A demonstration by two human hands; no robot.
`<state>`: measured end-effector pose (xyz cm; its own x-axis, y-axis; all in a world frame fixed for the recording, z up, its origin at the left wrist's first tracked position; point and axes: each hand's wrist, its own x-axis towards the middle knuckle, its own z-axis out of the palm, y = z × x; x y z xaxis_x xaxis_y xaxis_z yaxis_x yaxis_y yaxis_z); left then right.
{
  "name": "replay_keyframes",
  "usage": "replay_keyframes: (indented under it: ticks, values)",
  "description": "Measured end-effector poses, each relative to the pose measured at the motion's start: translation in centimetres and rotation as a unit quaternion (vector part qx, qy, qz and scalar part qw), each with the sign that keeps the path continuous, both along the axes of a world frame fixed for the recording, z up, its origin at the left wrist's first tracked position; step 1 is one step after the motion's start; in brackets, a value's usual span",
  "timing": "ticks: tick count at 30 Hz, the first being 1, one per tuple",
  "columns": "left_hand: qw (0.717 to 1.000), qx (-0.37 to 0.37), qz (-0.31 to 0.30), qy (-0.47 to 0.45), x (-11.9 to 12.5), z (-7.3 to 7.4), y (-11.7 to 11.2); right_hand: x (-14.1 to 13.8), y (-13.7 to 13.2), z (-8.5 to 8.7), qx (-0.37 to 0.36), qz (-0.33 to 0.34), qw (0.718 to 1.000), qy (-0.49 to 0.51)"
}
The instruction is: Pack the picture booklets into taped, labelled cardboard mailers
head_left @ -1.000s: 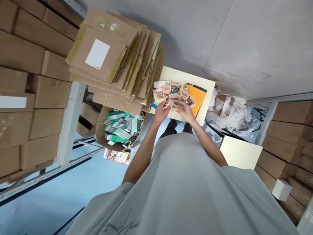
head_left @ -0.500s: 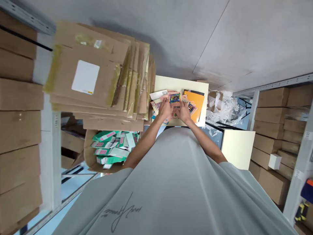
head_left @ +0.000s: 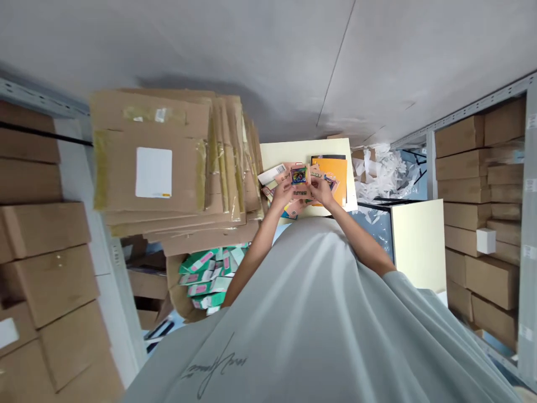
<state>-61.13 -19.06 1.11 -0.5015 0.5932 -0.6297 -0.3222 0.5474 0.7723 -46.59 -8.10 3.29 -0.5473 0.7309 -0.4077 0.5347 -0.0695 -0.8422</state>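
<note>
Over a cream tabletop (head_left: 274,150), my left hand (head_left: 283,192) and my right hand (head_left: 321,191) hold a pink printed card (head_left: 299,189) between them. The card has a dark, colourful picture on its upper half and lettering below. My fingers pinch it at its left and right edges. More pink printed pieces lie under and around both hands, partly covered. To the right of the card lies an orange booklet (head_left: 340,182) on something black. Near my left hand is a white piece with a barcode (head_left: 272,173).
Flattened cardboard boxes (head_left: 119,168) are stacked high on the left. Below them, a carton (head_left: 178,288) holds green and white small boxes (head_left: 205,276). White scraps (head_left: 380,173) lie beyond the table's right side. Shelves with brown boxes (head_left: 495,277) flank both sides.
The camera view has turned, so the cardboard stack sits lower in the picture. My fingers have shifted to the card's side edges, and more of its lower part shows.
</note>
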Motion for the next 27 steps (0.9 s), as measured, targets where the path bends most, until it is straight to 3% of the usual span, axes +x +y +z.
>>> replay_keyframes:
  ticks: [3,6,11,14,18,21,24,27]
  values:
    - [0.996,0.086,0.006,0.002,1.1,2.5,0.6,3.4,-1.2,2.4,-0.065,-0.13,0.987,0.071]
    - [0.987,0.14,-0.051,-0.063,4.0,4.4,2.0,8.5,-3.1,4.9,-0.084,-0.247,0.956,0.134]
    - [0.935,0.102,-0.188,-0.282,11.4,6.0,5.2,17.5,-7.1,8.5,-0.066,-0.411,0.895,0.16]
    - [0.907,0.1,-0.27,-0.307,17.0,6.9,6.7,22.8,-9.6,9.5,-0.042,-0.484,0.857,0.17]
    - [0.895,0.11,-0.356,-0.245,24.8,8.7,7.6,30.8,-13.2,9.2,-0.014,-0.515,0.843,0.154]
    - [0.868,0.168,-0.439,-0.159,30.8,9.9,8.4,37.3,-15.7,8.7,0.06,-0.547,0.833,0.049]
    - [0.806,0.234,-0.541,-0.047,37.3,11.1,9.7,43.8,-17.7,9.3,0.184,-0.56,0.802,-0.099]
    - [0.712,0.271,-0.647,0.017,44.1,12.7,10.7,49.5,-18.9,10.8,0.246,-0.487,0.819,-0.176]
